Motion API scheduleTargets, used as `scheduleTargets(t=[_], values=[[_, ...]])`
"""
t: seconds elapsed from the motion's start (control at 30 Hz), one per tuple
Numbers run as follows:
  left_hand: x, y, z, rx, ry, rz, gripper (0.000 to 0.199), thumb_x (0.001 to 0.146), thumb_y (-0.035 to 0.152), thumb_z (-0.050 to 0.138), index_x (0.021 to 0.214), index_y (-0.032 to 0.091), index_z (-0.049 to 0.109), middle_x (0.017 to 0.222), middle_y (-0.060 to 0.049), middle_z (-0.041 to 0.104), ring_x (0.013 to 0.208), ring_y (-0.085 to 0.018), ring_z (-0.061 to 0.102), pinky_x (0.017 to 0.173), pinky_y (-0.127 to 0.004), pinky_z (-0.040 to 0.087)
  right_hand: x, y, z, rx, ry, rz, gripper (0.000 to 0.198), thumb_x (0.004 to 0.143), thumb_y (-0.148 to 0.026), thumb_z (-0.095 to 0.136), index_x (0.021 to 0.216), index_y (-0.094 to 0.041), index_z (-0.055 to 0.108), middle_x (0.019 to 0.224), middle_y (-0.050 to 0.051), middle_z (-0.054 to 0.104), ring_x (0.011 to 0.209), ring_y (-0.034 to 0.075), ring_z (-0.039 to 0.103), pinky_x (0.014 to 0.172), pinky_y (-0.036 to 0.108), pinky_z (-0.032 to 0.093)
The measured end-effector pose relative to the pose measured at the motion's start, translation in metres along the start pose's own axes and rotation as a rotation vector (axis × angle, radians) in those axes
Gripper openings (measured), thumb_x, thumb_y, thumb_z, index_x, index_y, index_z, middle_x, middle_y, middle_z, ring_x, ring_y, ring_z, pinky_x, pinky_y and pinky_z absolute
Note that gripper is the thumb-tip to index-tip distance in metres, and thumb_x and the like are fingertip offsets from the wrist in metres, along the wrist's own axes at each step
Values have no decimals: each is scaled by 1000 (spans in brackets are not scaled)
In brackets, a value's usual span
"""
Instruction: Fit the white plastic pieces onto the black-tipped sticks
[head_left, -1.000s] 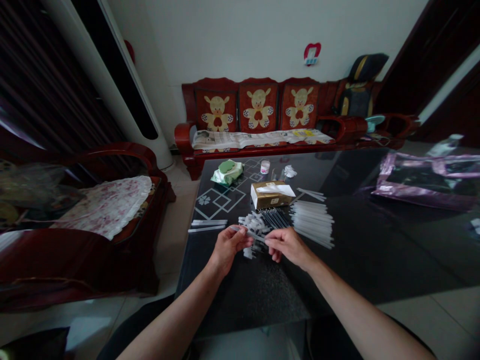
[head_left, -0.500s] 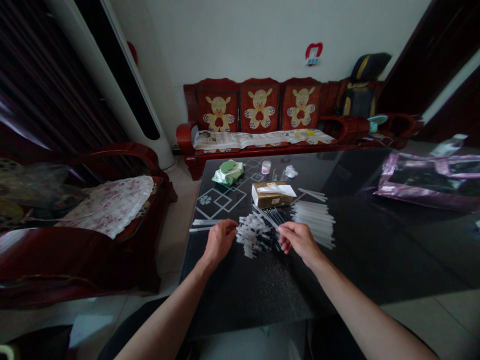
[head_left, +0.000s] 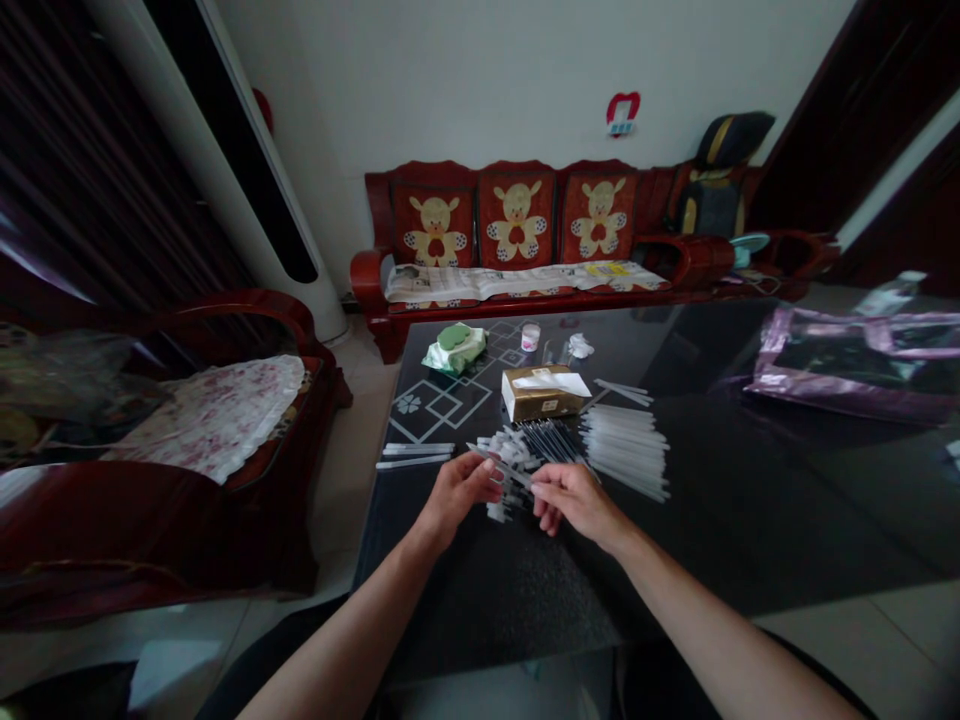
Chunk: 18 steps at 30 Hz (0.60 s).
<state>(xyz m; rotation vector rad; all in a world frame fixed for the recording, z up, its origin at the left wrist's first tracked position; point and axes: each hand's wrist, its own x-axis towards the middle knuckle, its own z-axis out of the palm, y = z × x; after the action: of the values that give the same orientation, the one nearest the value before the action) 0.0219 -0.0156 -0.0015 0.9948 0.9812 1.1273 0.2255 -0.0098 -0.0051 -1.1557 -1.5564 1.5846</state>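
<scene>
Between both hands I hold a slim, whitish pen barrel [head_left: 510, 469], slanting down to the right over the table. My left hand [head_left: 461, 490] pinches it near its upper left end. My right hand [head_left: 574, 497] grips the lower right end between thumb and fingers. Under and behind the hands lies a loose pile of short white pen caps [head_left: 498, 512]. Thin dark pen refills [head_left: 551, 440] are bundled just beyond my right hand. To their right, many translucent barrels [head_left: 626, 445] lie in a stack. Several pens [head_left: 416, 456] rest at the table's left side.
A gold tissue box [head_left: 544, 402] stands behind the refills. Farther back are a green wipes pack [head_left: 455, 348], a small white jar [head_left: 530, 337] and a crumpled tissue [head_left: 580, 346]. A few more barrels [head_left: 624, 390] lie beside the box. A clear, purple-edged bag [head_left: 847, 385] sits at right.
My right hand has moved left with the pen barrel, away from the stack. My left hand has shifted slightly right and closed on the barrel's other end.
</scene>
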Motion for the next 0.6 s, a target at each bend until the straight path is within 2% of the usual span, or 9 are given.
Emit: scheduleTargets(t=[0.1, 0.2, 0.27, 0.33, 0.43, 0.6], values=[[0, -3, 1, -127, 36, -59, 38, 74, 43, 69, 90, 9, 66, 76, -10, 68, 65, -17, 66, 64, -29, 54, 2, 1, 7, -25, -40, 11, 36, 81, -48, 55, 84, -13, 59, 61, 1, 63, 45, 12, 60, 41, 23, 48], [3, -3, -4, -201, 132, -80, 33, 73, 39, 71, 84, 9, 63, 69, -8, 68, 62, -17, 67, 62, -28, 55, 5, -1, -2, -136, 47, 9, 34, 85, -46, 49, 87, -14, 61, 62, 1, 62, 45, 12, 58, 41, 23, 46], [6, 0, -9, -244, 199, -71, 29, 73, 36, 71, 82, 10, 62, 65, -6, 66, 60, -16, 67, 60, -27, 55, 6, -2, -14, -335, 171, -10, 26, 85, -36, 47, 87, -15, 62, 61, 1, 62, 45, 12, 56, 44, 23, 43], [8, 3, -14, -282, 250, -69, 25, 75, 33, 70, 81, 10, 62, 62, -5, 65, 59, -16, 67, 59, -26, 55, 5, -2, -23, -638, 252, -66, 17, 82, -25, 49, 79, -17, 63, 62, 2, 63, 53, 14, 58, 53, 25, 43], [9, 6, -18, -313, 284, -70, 21, 76, 29, 69, 80, 10, 62, 61, -4, 64, 59, -15, 67, 59, -25, 56, 3, 1, -26, -1020, 234, -111, 12, 78, -18, 54, 72, -18, 65, 70, 4, 67, 70, 17, 62, 65, 27, 40], [8, 8, -20, -316, 268, -66, 20, 78, 29, 67, 81, 10, 62, 62, -5, 65, 60, -16, 67, 59, -25, 56, 3, 6, -16, -1193, 172, -62, 9, 79, -19, 58, 84, -20, 65, 80, 5, 70, 81, 19, 64, 68, 26, 36]])
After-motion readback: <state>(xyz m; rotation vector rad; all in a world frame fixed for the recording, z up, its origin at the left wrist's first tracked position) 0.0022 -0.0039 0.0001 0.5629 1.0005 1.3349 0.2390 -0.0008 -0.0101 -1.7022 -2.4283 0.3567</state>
